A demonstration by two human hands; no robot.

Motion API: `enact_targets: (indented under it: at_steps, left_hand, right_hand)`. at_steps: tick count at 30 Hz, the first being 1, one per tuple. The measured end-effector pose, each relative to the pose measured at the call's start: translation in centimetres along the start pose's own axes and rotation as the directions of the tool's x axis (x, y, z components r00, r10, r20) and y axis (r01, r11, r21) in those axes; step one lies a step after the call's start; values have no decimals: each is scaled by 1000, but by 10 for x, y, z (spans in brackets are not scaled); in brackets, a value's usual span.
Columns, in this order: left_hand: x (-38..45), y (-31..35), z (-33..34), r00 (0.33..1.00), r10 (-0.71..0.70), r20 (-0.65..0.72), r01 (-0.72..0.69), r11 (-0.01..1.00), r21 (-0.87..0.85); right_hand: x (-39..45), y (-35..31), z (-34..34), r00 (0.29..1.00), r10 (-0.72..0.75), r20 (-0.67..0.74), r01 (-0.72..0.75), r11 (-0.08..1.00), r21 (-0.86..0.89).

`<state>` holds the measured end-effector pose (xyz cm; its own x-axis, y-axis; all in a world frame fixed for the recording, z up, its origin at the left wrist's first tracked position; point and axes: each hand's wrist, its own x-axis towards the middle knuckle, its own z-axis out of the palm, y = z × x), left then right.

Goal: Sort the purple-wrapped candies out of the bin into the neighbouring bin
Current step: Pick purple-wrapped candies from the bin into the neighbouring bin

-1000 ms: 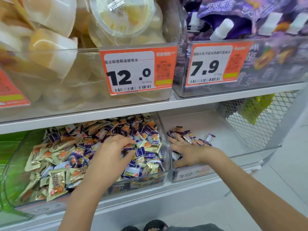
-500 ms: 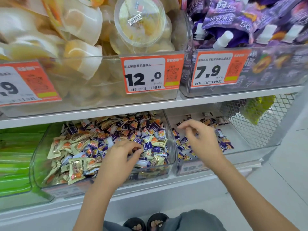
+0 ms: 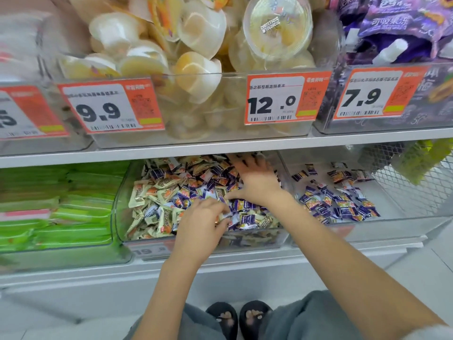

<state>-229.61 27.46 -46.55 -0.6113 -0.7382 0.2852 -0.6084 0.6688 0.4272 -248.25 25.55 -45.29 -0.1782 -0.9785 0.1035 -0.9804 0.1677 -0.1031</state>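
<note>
The clear mixed bin (image 3: 118, 207) on the lower shelf holds a heap of cream-wrapped candies (image 3: 157, 192) and purple-wrapped candies (image 3: 247, 206). My left hand (image 3: 202, 227) is at the front middle of the heap, fingers curled down and pinching a purple-and-white candy at the fingertips. My right hand (image 3: 257, 184) lies further back on the right side of the same heap, fingers spread flat toward the rear. The neighbouring bin (image 3: 397, 227) to the right holds several loose purple-wrapped candies (image 3: 340, 204) on its floor.
Green packets (image 3: 61, 217) fill the bin to the left. The upper shelf edge (image 3: 220, 148) overhangs the bins, carrying jelly cups and orange price tags (image 3: 282, 99). A wire mesh panel (image 3: 411, 190) closes the right end. My feet in black slippers (image 3: 237, 317) stand below.
My right hand left the neighbouring bin and crossed left into the mixed bin, now spread on the heap. My left hand stayed at the front of the heap. The view shifted left.
</note>
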Motion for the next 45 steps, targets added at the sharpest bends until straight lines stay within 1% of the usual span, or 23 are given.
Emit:
enact_targets:
  at_steps: [2,3,5,8,10,12,13,16,19,22,25,27,28,30,31,33,34,35,37,38,39,42,45]
  left_hand:
    - [1,-2,1,1000,1,-18,-1,1000,-2]
    - [1,-3,1,999,3,-34,-3,1000,-3]
    - [0,-5,1,997,11,-76,-11,1000,4]
    - [3,-4,1,991,0,-130,0,1000,0]
    - [5,-2,1,986,-15,-165,12,1000,-19]
    - [4,-3,3,979,-33,-202,25,999,-46]
    - [3,-4,3,976,-45,-212,32,998,-63]
    - [0,-7,2,974,-92,-209,68,990,-121]
    - [2,-7,1,968,-131,-215,97,982,-159]
    - [8,-2,-1,967,-135,-216,94,977,-190]
    - [16,5,-5,965,-136,-224,78,964,-253]
    - [22,10,-9,958,-195,-213,100,916,-388]
    - [25,10,-11,950,-243,-194,129,876,-466]
    - [29,6,-18,946,-308,-103,203,807,-554]
    - [29,3,-22,952,-306,-35,231,784,-576]
    - [27,-3,-29,961,-263,91,257,716,-649]
    - [26,-5,-31,963,-246,111,254,686,-682]
    - [24,-7,-32,965,-241,103,243,674,-697]
    - [23,-8,-33,963,-258,77,238,683,-690]
    - [24,-7,-33,960,-268,80,250,693,-676]
    - [25,-6,-32,957,-274,95,266,700,-663]
    - [33,3,-29,955,-246,167,295,713,-637]
    - [40,12,-24,960,-183,213,275,770,-576]
  right_hand:
    - [10,-3,3,996,-16,-88,9,997,-73]
    - [16,-4,3,994,-32,-109,20,994,-104]
    - [28,-5,1,995,-60,-77,53,995,-82]
    - [40,-6,1,988,-132,83,123,986,110]
    - [42,-7,1,979,-164,120,144,976,161]
    - [40,-8,1,980,-174,98,153,970,189]
    - [38,-8,1,979,-191,68,171,957,235]
    - [23,-5,-2,972,-232,-21,216,865,454]
    - [7,-4,-8,968,-249,-28,222,800,557]
    - [-1,-8,-19,976,-215,-29,174,694,699]
    - [-4,-10,-30,996,-85,-4,50,553,832]
    - [-5,-11,-34,997,-8,72,-63,396,916]
    - [-6,-11,-35,990,0,139,-133,288,948]
    - [-9,-10,-36,958,-68,279,-276,56,960]
    - [-10,-10,-36,940,-115,320,-324,-18,946]
    - [-11,-13,-35,931,-153,332,-345,-71,936]
    - [-11,-15,-34,936,-144,321,-336,-100,936]
    - [-12,-18,-33,942,-123,312,-329,-150,932]
    - [-13,-23,-32,941,-71,330,-336,-277,900]
    - [-14,-25,-33,935,-49,351,-347,-323,880]
    - [-15,-26,-34,928,-30,372,-358,-345,867]
    - [-21,-24,-41,916,13,401,-370,-357,858]
    - [-32,-4,-55,917,88,390,-325,-404,855]
